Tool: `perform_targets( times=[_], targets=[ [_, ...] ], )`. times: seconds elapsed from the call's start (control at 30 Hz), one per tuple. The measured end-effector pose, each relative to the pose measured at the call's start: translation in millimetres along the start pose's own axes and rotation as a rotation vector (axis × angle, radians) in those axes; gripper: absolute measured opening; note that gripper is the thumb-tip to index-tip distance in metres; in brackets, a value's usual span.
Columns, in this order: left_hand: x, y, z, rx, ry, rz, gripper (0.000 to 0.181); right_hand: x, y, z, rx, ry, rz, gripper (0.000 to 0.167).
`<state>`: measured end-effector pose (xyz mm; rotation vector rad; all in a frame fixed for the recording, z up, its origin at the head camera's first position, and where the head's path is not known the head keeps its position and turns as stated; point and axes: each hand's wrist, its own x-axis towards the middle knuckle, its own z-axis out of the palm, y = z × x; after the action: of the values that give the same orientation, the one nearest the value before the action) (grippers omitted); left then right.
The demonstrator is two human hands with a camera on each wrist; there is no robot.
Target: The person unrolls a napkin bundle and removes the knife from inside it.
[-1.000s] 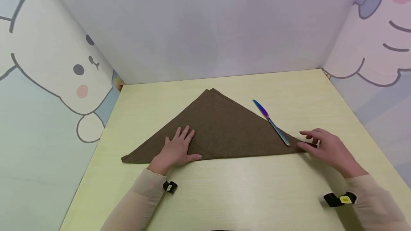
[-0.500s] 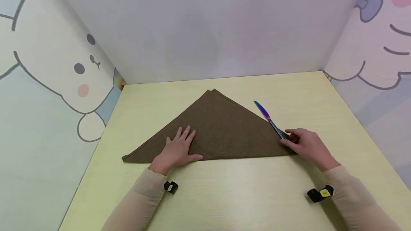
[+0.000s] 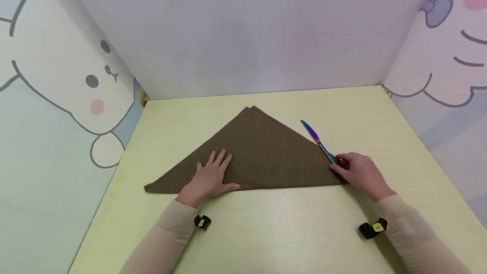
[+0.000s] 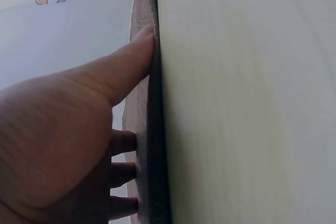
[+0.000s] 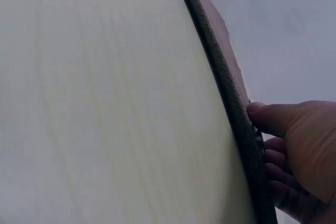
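A brown cloth [image 3: 262,151] lies folded in a triangle, its long edge towards me. My left hand [image 3: 208,179] rests flat on its left part, fingers spread and thumb along the near edge; the left wrist view shows this thumb [image 4: 126,64] on the fold. A table knife [image 3: 314,136] with a shiny purple-blue blade slants across the cloth's right sloping edge, blade tip beyond the cloth. With thumb and curled fingers my right hand [image 3: 359,172] pinches the knife's handle end, which it mostly hides. The cloth's right corner is hidden behind that hand.
The pale wood-grain table [image 3: 289,227] runs back to a plain light wall [image 3: 243,33]. Walls with cartoon figures stand close on the left [image 3: 57,117] and right [image 3: 437,67]. A black band device [image 3: 373,228] sits at each wrist.
My right hand has moved left from the cloth's right corner to the knife's handle and closed on it. The left hand, the cloth and the knife have stayed in place.
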<state>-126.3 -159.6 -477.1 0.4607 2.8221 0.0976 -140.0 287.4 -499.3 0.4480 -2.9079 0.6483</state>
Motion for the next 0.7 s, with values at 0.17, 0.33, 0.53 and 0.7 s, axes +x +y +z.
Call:
perform_targets(
  times=[0.17, 0.33, 0.53, 0.7],
  targets=[
    [-0.4, 0.1, -0.6, -0.002, 0.000, 0.001, 0.101, 1.6, -5, 2, -0.027, 0.040, -0.032, 0.022],
    [-0.9, 0.8, -0.9, 0.001, 0.000, 0.000, 0.101, 3.2, -7, 5, -0.037, 0.060, -0.034, 0.017],
    [-1.2, 1.0, -1.4, 0.000, -0.006, -0.002, 0.101, 5.2, -10, 7, -0.006, 0.069, -0.008, 0.012],
    [-1.1, 1.1, -1.2, -0.003, -0.004, 0.000, 0.101, 5.9, -12, 7, 0.024, 0.071, 0.048, 0.015]
  ],
)
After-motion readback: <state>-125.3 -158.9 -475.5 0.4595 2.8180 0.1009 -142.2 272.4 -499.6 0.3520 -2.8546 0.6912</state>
